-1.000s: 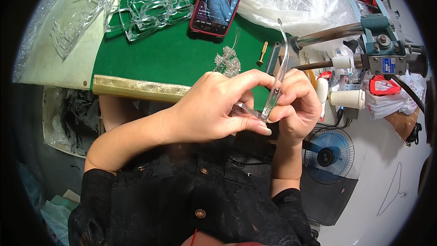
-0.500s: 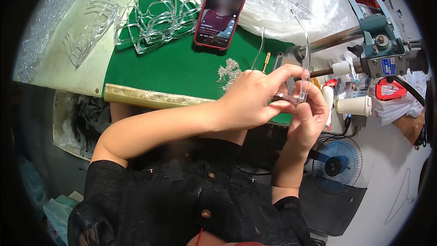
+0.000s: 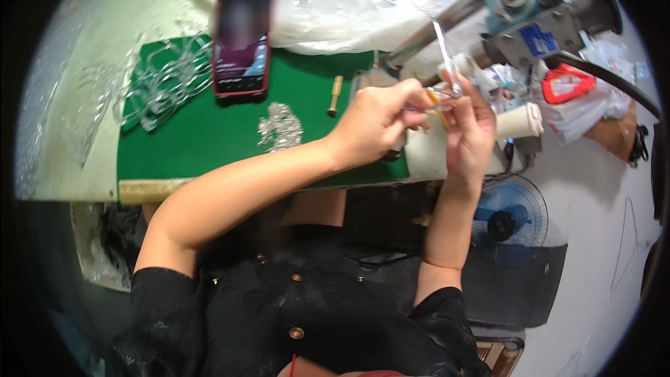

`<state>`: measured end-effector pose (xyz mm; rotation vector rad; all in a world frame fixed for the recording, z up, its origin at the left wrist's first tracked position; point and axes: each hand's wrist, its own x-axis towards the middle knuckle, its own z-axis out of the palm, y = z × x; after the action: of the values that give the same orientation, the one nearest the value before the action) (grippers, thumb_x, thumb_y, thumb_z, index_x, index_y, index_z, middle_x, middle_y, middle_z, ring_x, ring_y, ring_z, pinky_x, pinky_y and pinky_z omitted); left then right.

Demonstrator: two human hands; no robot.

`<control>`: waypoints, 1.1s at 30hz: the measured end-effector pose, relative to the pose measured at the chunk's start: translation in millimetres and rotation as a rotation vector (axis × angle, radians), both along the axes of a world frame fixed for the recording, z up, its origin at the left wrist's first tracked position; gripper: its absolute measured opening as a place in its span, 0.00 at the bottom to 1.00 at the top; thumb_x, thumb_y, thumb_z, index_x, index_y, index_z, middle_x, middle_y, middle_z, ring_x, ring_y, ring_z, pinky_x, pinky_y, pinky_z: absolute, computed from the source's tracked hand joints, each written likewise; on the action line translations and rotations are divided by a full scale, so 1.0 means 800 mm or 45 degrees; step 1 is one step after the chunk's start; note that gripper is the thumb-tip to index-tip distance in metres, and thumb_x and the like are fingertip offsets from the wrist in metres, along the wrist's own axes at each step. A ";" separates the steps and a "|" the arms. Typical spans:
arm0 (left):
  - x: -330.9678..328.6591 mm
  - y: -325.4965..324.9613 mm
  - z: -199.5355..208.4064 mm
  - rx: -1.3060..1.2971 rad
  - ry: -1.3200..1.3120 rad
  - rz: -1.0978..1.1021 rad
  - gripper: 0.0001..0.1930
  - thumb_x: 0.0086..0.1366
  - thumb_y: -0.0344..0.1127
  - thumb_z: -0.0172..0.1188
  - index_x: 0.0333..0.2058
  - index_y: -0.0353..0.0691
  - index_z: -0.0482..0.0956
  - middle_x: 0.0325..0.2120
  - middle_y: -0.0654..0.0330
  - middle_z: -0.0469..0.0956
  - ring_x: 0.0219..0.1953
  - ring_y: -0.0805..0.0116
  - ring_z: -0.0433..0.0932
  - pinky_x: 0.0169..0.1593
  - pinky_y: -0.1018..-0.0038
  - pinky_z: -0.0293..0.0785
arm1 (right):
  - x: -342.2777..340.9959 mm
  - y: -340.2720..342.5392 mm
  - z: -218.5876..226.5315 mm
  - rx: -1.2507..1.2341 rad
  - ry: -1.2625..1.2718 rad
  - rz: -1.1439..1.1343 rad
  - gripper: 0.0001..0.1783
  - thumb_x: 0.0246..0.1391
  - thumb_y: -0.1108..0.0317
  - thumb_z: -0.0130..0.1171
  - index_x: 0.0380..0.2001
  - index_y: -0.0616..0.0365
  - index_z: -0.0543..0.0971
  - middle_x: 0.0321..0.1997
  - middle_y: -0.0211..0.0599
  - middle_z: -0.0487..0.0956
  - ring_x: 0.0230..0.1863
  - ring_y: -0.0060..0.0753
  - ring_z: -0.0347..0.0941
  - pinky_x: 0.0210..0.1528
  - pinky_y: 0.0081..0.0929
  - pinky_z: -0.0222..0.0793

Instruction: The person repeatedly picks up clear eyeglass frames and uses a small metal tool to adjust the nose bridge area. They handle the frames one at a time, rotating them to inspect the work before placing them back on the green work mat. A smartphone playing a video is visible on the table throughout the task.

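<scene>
Over the right end of the green mat (image 3: 209, 150), I hold a clear plastic eyeglass frame (image 3: 442, 49) between both hands, one temple pointing up and away. My left hand (image 3: 377, 122) pinches it from the left with thumb and fingers. On the other side, my right hand (image 3: 471, 129) has its fingers closed round the corner by the temple. My fingers and motion blur hide most of its front. Left of my hands lie a brass-coloured slim tool (image 3: 335, 95) and a heap of tiny silvery metal parts (image 3: 280, 128).
Several clear eyeglass frames (image 3: 164, 84) are piled on the mat's left. A red-cased phone (image 3: 242, 38) stands behind. A teal bench machine (image 3: 520, 10) rises at far right, above a white cup (image 3: 520, 120). A blue fan (image 3: 506, 223) stands below the bench.
The whole view has shifted, so the phone and mat appear further left and the machine nearer. Both hands still grip the eyeglass frame, whose temple now appears shorter and more slanted.
</scene>
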<state>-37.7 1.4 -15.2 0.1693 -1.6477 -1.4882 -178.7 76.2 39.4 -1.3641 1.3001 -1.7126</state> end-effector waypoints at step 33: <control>-0.002 -0.020 0.033 -0.433 -0.174 0.251 0.09 0.56 0.21 0.54 0.37 0.37 0.73 0.24 0.55 0.80 0.30 0.60 0.82 0.35 0.69 0.76 | -0.030 0.011 0.163 -0.939 0.450 -0.519 0.14 0.58 0.72 0.47 0.44 0.70 0.72 0.45 0.48 0.77 0.47 0.40 0.73 0.47 0.31 0.66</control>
<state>-39.0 -14.5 11.2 0.2408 -1.9076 -1.0513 -202.6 85.0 169.7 -1.9806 1.2340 -2.4734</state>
